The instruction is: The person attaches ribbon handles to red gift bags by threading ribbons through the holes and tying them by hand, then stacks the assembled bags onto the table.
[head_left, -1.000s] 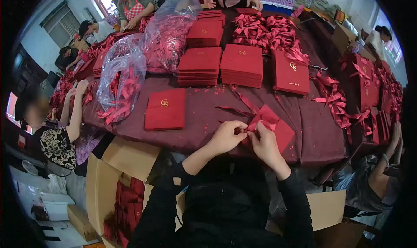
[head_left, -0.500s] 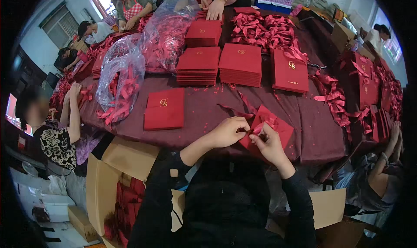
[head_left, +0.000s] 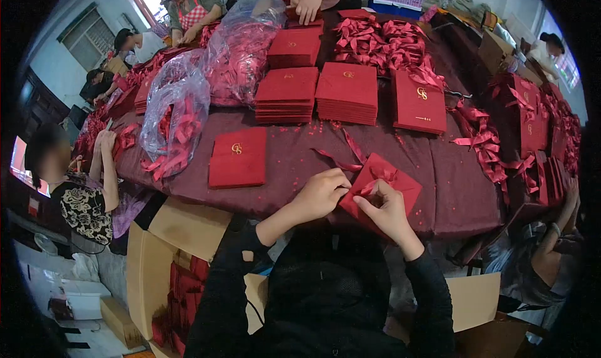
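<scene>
A red paper bag [head_left: 404, 194] lies tilted at the table's front edge, with a loop of red ribbon [head_left: 383, 172] on its upper face. My right hand [head_left: 387, 211] is over the bag, thumb and fingers pinched on the ribbon. At the bag's left corner, my left hand [head_left: 321, 194] is closed in a pinch; its fingertips hide most of what they grip, apparently a ribbon end. Loose red ribbon [head_left: 354, 146] trails over the cloth beyond my left hand. Left of my hands lies a flat red bag [head_left: 238, 157] with a gold logo.
Stacks of red bags [head_left: 346, 93] and a ribbon heap [head_left: 382, 45] stand farther back. Clear plastic sacks [head_left: 175, 107] hold more ribbon. An open cardboard box [head_left: 147, 258] with red pieces is at my lower left. Several people work around the table [head_left: 300, 164].
My left hand has drawn slightly left, away from my right hand, towards the bag's corner. The person across the table has shifted a hand slightly at the back stack.
</scene>
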Demonstrator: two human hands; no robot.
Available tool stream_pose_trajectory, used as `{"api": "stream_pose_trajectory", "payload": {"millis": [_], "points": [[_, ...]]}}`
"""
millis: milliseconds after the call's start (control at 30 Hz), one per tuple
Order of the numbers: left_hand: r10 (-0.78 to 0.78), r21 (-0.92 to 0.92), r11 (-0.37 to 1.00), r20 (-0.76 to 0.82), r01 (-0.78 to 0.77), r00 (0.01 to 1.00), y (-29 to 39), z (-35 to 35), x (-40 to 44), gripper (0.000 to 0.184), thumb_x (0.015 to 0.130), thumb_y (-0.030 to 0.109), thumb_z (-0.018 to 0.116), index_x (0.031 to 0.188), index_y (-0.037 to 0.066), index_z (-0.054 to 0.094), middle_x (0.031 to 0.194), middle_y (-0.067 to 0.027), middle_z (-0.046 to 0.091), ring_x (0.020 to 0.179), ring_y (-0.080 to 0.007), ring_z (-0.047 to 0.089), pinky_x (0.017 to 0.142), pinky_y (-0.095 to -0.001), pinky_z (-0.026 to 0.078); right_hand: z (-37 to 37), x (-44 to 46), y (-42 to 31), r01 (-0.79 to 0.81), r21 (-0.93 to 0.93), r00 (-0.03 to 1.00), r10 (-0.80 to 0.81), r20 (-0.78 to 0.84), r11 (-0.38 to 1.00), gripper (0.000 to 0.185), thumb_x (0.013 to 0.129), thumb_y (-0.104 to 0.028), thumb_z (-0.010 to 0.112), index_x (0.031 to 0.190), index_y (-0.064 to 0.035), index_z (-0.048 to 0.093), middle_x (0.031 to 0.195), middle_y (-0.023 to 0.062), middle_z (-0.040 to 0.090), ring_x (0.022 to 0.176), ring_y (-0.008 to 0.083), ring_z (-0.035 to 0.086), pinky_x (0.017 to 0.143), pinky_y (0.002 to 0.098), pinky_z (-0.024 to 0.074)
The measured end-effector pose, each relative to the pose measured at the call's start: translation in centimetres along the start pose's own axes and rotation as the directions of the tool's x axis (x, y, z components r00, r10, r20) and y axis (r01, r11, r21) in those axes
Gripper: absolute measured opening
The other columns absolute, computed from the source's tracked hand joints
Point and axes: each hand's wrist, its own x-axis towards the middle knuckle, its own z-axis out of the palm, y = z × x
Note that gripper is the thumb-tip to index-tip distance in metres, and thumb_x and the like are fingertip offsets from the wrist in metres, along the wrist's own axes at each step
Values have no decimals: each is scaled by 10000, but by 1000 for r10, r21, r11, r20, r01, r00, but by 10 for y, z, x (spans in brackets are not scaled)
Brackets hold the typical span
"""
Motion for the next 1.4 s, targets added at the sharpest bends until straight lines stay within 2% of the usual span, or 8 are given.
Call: {"api": "stream_pose_trajectory", "payload": {"millis": [67,567,667,733,1167,1267,1367,1400], "points": [[10,6,1000,0,-10,1000,-1,-1,-1,83,784,7,583,859,-23,602,860,-169,584,822,-362,593,716,-409,482,1,0,-4,32,4,999,-32,-1,999,281,775,-98,764,734,-47,491,611,-52,492,560,13,419,488,208,332],[37,-9,999,-48,-38,998,-5,-6,-5,104,775,-37,568,872,-31,604,869,-177,602,816,-351,609,709,-384,489,4,-3,-14,37,-5,999,-36,32,999,315,714,-157,818,816,-30,548,638,8,544,563,55,485,506,235,396],[-27,-8,1000,-31,27,999,-5,-7,-4,101,807,20,592,893,-30,611,883,-151,618,840,-307,617,742,-361,483,4,-5,-11,54,-31,997,-52,57,998,343,708,-172,826,844,-30,545,637,10,527,558,68,486,501,242,396],[-39,-1,999,-27,39,999,-4,-7,-3,99,800,18,605,888,-28,616,881,-149,619,839,-301,619,743,-352,483,3,-6,-8,100,-129,991,-86,106,987,430,695,-264,833,901,-21,544,670,63,529,584,182,541,540,311,448],[-162,-92,983,-33,158,986,-11,-6,-4,103,805,32,626,891,-25,635,865,-111,618,797,-237,611,736,-321,480,4,-6,-11,156,-214,979,-122,162,964,545,661,-329,847,946,-7,512,755,86,517,690,224,533,616,346,456],[-192,-137,973,-29,187,981,-9,-7,-3,111,809,51,636,894,-20,636,888,-114,620,804,-244,612,741,-322,481,3,-6,-16,96,-205,976,-51,213,974,579,662,-352,843,992,-1,522,803,116,557,781,271,562,703,375,473],[-130,-66,989,17,130,991,-4,-12,-2,111,815,55,631,901,-16,634,923,-121,623,846,-260,617,766,-327,483,7,-11,-12,196,-336,973,-139,187,921,638,656,-364,837,1061,14,521,917,176,587,924,349,564,834,420,460],[-61,-53,997,30,63,998,-6,-12,-2,116,815,52,627,912,-12,633,934,-123,623,873,-268,617,784,-331,482,9,-13,-12,291,-383,956,-251,152,877,663,652,-362,835,1084,26,515,979,206,577,980,383,542,883,436,440]]}}
